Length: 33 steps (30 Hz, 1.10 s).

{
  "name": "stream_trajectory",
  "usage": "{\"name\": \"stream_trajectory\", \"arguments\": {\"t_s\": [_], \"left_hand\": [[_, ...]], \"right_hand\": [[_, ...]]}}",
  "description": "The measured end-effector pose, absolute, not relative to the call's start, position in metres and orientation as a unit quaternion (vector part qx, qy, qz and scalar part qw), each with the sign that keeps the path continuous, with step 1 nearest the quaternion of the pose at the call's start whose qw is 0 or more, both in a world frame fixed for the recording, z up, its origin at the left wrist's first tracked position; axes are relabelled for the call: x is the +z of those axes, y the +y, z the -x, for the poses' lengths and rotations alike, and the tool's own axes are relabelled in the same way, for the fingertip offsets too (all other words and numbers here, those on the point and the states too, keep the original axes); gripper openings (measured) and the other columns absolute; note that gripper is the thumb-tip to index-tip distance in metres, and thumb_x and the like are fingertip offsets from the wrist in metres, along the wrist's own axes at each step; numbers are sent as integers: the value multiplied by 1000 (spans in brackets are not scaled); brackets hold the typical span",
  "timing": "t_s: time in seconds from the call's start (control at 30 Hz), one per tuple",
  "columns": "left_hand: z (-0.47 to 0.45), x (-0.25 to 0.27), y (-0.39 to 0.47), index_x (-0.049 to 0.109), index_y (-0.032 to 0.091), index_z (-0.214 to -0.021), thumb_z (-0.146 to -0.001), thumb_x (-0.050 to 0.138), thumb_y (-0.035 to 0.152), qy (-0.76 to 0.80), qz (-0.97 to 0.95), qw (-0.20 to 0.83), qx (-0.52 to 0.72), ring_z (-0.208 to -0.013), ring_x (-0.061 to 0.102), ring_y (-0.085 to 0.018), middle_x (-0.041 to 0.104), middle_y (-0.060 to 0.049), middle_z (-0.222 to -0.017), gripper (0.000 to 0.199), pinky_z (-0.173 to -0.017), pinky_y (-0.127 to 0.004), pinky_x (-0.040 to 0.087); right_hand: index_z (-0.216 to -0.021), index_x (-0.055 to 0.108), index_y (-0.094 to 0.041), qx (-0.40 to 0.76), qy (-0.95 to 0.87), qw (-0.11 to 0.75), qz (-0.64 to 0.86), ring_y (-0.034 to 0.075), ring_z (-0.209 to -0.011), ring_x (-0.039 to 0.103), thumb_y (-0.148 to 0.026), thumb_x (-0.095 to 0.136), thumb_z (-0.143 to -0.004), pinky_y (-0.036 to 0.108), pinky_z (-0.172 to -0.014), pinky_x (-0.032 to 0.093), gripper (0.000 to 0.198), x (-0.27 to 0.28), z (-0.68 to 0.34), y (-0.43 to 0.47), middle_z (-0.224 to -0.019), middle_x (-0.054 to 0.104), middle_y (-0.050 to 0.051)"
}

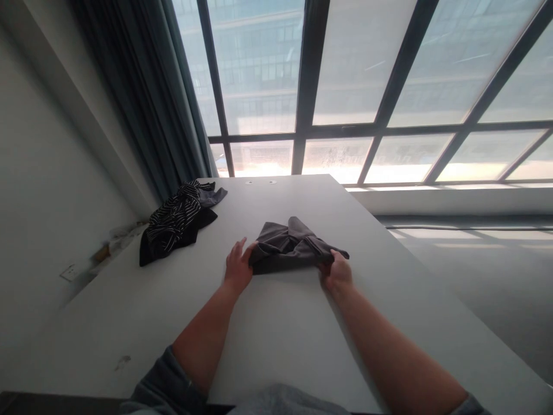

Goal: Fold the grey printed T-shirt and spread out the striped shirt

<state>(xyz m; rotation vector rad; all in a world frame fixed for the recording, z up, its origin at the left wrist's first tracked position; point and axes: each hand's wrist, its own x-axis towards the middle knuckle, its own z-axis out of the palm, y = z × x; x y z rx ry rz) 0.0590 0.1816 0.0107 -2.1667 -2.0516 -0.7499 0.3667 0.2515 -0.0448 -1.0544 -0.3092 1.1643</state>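
A dark grey garment point(287, 253) lies bunched and partly folded on the white table point(276, 328) in front of me; its exact kind is not clear. At its left edge, my left hand point(239, 268) has a digit over the cloth and appears to pinch it, while other fingers stretch out beside the fabric. My right hand point(338, 272) grips the lower right corner, thumb on top and the other fingers partly hidden under the cloth. The garment's middle rises in loose folds between both hands.
Toward the table's far left edge lies a heap of clothes point(177, 222), black with white stripes, plus a grey piece point(211, 197). A dark curtain point(142, 86) hangs behind it. Tall windows point(345, 69) stand beyond the table, and floor point(470, 271) shows to the right.
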Motion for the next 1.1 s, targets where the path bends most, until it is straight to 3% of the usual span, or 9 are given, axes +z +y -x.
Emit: {"name": "stream_trajectory", "arguments": {"t_s": [0.1,0.17,0.27,0.47,0.53,0.67,0.77,0.9,1.1], "left_hand": [[-73,9,175,68,33,-132,-77,61,4,-567,799,10,-198,-153,40,-30,43,-1,-164,62,-123,-49,40],[-78,8,173,73,27,-115,-78,69,13,-559,807,-35,-187,-141,53,-29,53,-3,-156,40,-117,-45,46],[-78,8,178,73,21,-96,-86,69,25,-580,776,-88,-234,-122,65,-24,68,-6,-135,12,-107,-36,51],[-35,23,200,73,13,-102,-106,40,41,-784,544,-92,-284,-103,71,-26,73,-16,-104,43,-91,-34,53],[-15,27,202,68,8,-119,-100,49,33,-817,498,-58,-285,-117,67,-31,66,-23,-125,36,-100,-39,52],[-1,22,200,45,17,-155,-83,60,11,-800,530,44,-276,-140,52,-31,43,-20,-158,74,-119,-43,45],[-13,8,202,46,30,-157,-92,55,17,-702,671,62,-233,-151,42,-24,46,-8,-161,67,-128,-40,35],[-25,-7,209,48,28,-159,-102,50,43,-692,707,9,-143,-156,36,-29,43,-9,-165,58,-130,-48,32],[-15,7,210,64,24,-144,-106,36,49,-794,593,45,-122,-133,58,-33,60,-15,-146,53,-112,-49,47]], "right_hand": [[-135,52,-14,350,-244,689,586,18,-113,66,-34,60,-83,39,-105,60,56,-42,-372,249,-130,62,11],[-152,41,-12,198,-371,664,618,26,-142,50,-34,59,-83,49,-126,43,75,-36,-378,243,-156,42,18],[-159,38,-15,44,-588,562,580,27,-162,19,-34,51,-89,51,-136,25,74,-30,-379,235,-171,18,13],[-151,57,-24,158,-803,228,528,25,-151,39,-34,54,-93,49,-135,23,60,-42,-356,234,-159,44,9],[-153,56,-23,146,-793,220,548,26,-147,40,-36,55,-94,50,-135,20,60,-43,-352,234,-156,48,10],[-138,66,-20,117,-789,228,558,25,-129,48,-31,60,-91,41,-122,30,49,-32,-353,226,-132,62,11],[-113,72,-17,107,-793,225,556,22,-113,51,-28,61,-87,33,-105,34,30,-23,-352,219,-115,66,10],[-102,69,-17,124,-813,203,531,19,-106,52,-23,63,-80,27,-92,31,24,-19,-348,217,-104,68,6],[-84,67,-16,136,-830,168,515,15,-90,52,-36,67,-84,25,-81,25,20,-15,-349,220,-85,66,4]]}}
